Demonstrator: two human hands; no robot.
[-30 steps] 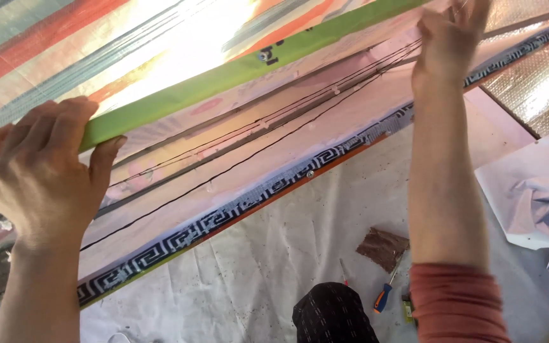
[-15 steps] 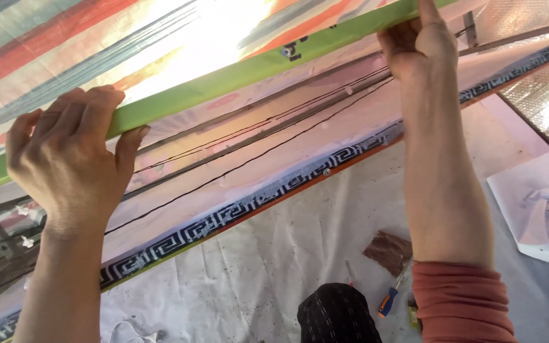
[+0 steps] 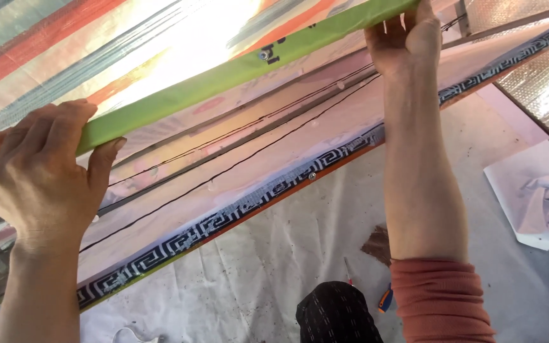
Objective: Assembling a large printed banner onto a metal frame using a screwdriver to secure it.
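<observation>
A long green bar (image 3: 236,73) runs slanted across the upper view, from low left to high right. My left hand (image 3: 36,168) grips its left part, fingers curled over the top. My right hand (image 3: 405,38) holds the bar near the top edge, arm raised, with a rust-red sleeve (image 3: 440,302) pushed up to the elbow. A small bolt (image 3: 263,56) sits on the bar between my hands. Behind the bar, sunlight glares through a striped sheet (image 3: 52,44).
Below the bar runs a pale panel with a black-and-white patterned border (image 3: 223,219) and thin black cords (image 3: 243,159). A stained white wall sheet (image 3: 255,279), crumpled white wrap (image 3: 535,197), a silvery foil surface (image 3: 541,82), a dark knit cap (image 3: 338,314) and a small blue-orange tool (image 3: 386,298) lie lower.
The view has shifted so that the bar and both hands sit further right in the frame. My right hand went from reaching past the bar to gripping it. My left hand kept its grip.
</observation>
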